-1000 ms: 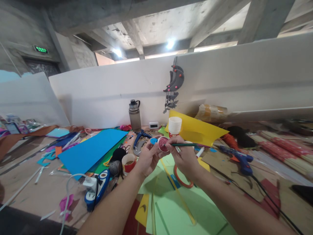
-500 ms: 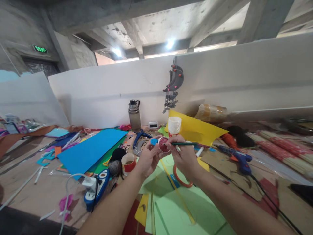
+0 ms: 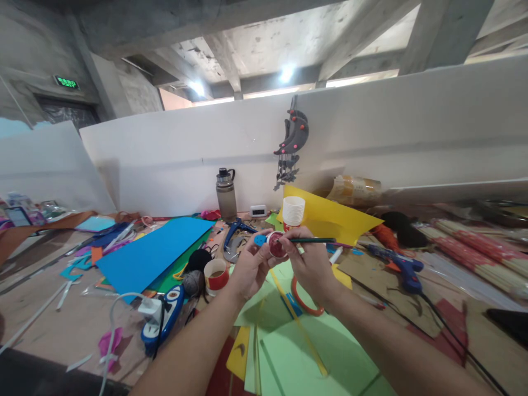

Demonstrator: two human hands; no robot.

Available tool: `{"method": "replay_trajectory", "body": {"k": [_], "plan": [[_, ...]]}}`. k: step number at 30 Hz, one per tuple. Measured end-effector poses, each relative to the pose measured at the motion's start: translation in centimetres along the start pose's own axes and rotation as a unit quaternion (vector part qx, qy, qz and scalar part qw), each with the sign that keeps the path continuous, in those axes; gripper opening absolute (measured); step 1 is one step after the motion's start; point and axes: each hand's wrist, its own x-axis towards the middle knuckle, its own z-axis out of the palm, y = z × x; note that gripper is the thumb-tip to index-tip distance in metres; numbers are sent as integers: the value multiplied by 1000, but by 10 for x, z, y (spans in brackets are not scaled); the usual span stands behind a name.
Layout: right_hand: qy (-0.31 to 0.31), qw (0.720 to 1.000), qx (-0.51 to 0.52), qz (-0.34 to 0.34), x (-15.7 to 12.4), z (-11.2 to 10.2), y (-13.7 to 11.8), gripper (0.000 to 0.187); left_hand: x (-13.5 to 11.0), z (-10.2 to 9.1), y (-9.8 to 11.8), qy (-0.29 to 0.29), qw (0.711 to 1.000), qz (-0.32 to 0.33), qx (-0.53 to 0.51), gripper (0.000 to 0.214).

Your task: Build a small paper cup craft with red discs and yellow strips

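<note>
Green paper is lying across the lower centre of the frame. Above it, mid-frame, your left grip is holding a small red-filled pot, its mouth facing you, and your right grip is pinching a dark brush-like stick toward it. Bracing your wrists and limiting the pot's tilt should be preventing spills. Stacked paper cups are standing just beyond.

small cup in left hand: white-rimmed, red inside | brush in right hand: dark green | piece beside small cup: blue | papers below both hands: pale green | ring below right hand: orange | paper cup left of left hand: white, red-banded | sheet beyond right hand: plain yellow
</note>
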Motion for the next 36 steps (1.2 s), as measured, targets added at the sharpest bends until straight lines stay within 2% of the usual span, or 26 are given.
{"method": "replay_trajectory", "body": {"k": [21, 30, 36], "plan": [[22, 1000, -13, 0, 1, -3, 3, 8, 0, -1, -3, 1, 1000, 17, -5, 33], [20, 1000, -9, 3, 3, -3, 2, 9, 0, 0, -3, 17, 1000, 16, -9, 35], [16, 1000, -7, 0, 3, -4, 2, 9, 0, 1, -3, 7, 1000, 17, -11, 34]]}}
